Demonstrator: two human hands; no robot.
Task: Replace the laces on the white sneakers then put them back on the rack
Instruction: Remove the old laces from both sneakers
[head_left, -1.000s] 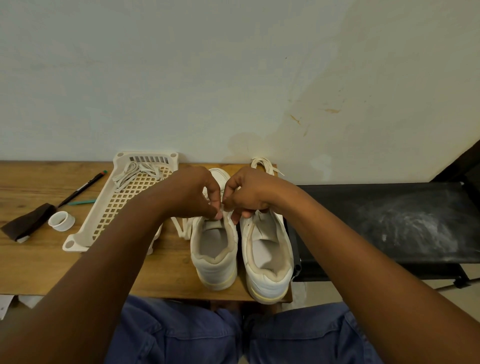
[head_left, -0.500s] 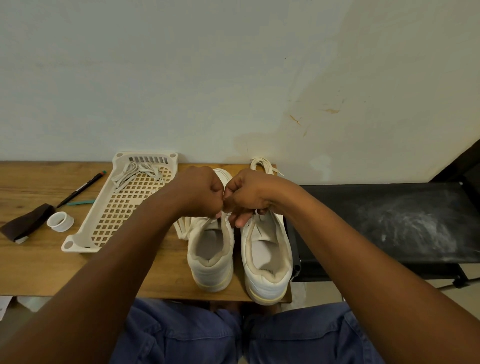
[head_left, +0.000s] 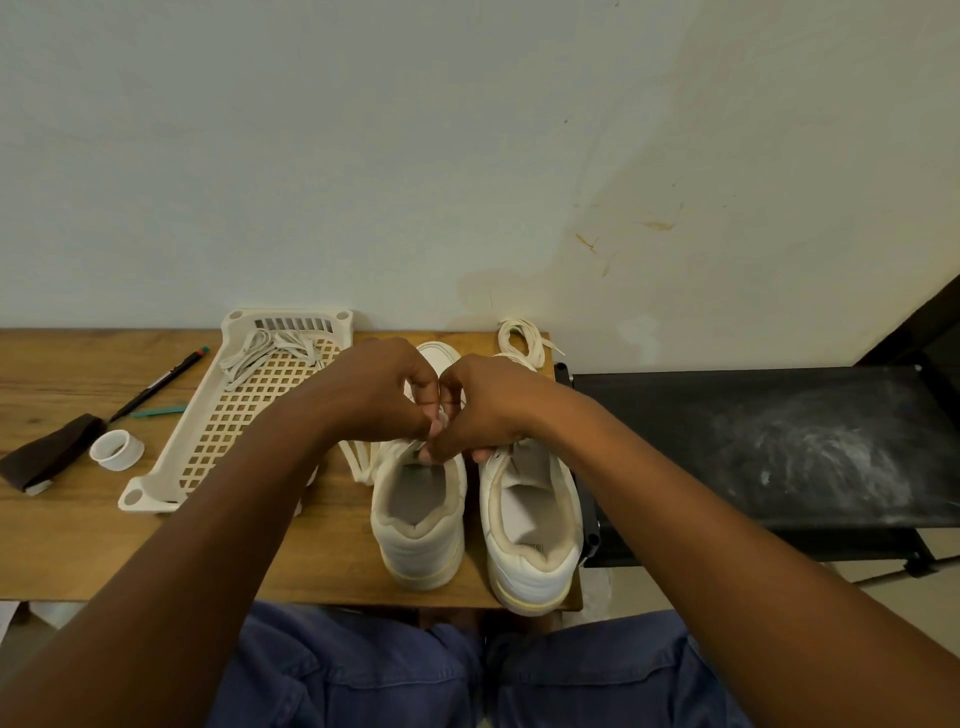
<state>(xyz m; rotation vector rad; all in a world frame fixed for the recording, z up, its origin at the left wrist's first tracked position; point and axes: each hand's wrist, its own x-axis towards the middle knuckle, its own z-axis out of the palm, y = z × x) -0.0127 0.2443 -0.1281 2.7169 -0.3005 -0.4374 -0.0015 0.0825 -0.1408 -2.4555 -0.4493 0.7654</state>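
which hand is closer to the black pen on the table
Left. The left hand works over the left sneaker, right of the pen past the tray; the right hand lies farther right.

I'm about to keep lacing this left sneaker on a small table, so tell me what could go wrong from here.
1. The right sneaker has its heel over the table's front edge; a nudge from your right hand might tip it off.
2. Both hands pinch the lace above the left sneaker; a hard tug could drag the shoe toward you.
3. Loose lace beside that shoe, under the left hand, may snag.
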